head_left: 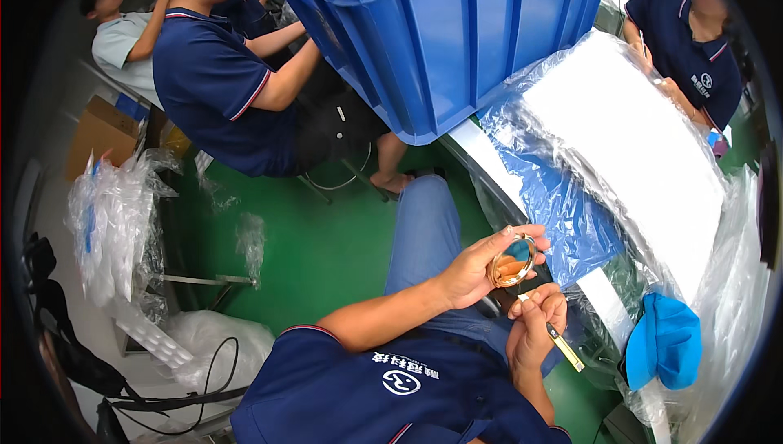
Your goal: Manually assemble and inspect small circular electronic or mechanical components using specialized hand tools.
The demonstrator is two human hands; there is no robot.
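My left hand (pixel 468 276) holds up a round, shiny piece with a gold-toned rim (pixel 515 260), gripped by its edge between thumb and fingers. Its face looks glassy or mirror-like, with finger-coloured tones showing in it. Just below, my right hand (pixel 537 331) is closed around a slim yellow utility knife (pixel 566 349). The knife's back end sticks out below the fist toward the lower right. Its front end points up at the lower edge of the round piece; whether they touch I cannot tell. Both hands are above my lap, beside the table edge.
A big blue plastic bin (pixel 457 44) stands ahead. To the right, a white sheet (pixel 628 142) and clear and blue plastic film cover the table, with a blue cap (pixel 665 342) nearer me. Co-workers sit left (pixel 216 89) and far right (pixel 693 53). Bagged plastic (pixel 118 224) and cables (pixel 188 399) lie left.
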